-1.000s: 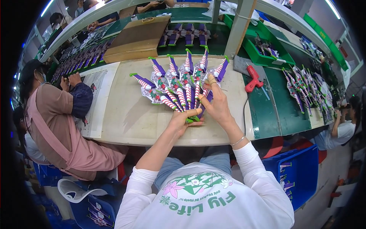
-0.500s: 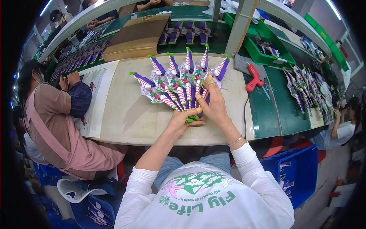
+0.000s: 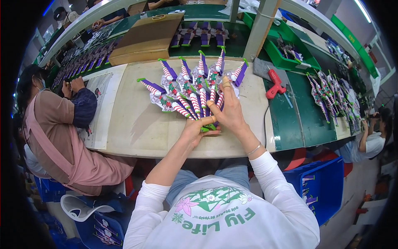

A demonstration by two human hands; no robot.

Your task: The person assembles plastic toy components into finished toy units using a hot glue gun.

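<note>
A fan of several toy wing pieces (image 3: 194, 96), with red-and-white stripes, purple panels, green tips and clear and red middles, is held just over the pale worktable. My left hand (image 3: 198, 130) is closed round their gathered lower ends, thumb across the top. My right hand (image 3: 231, 114) lies along the fan's right side, its thumb and forefinger against the rightmost pieces; its other fingers are partly hidden. Tan covers wrap some of my fingertips.
A red glue gun (image 3: 275, 84) lies right of the worktable (image 3: 137, 120). Behind stand a brown box (image 3: 145, 39) and a green bin (image 3: 286, 45). More wing pieces (image 3: 331, 97) are piled at right. A person in a pink apron (image 3: 54, 145) works at left. A blue crate (image 3: 323, 191) stands low right.
The view has shifted slightly. Both hands keep their hold on the fan of toy wing pieces, with only a slight movement of the right hand's fingers.
</note>
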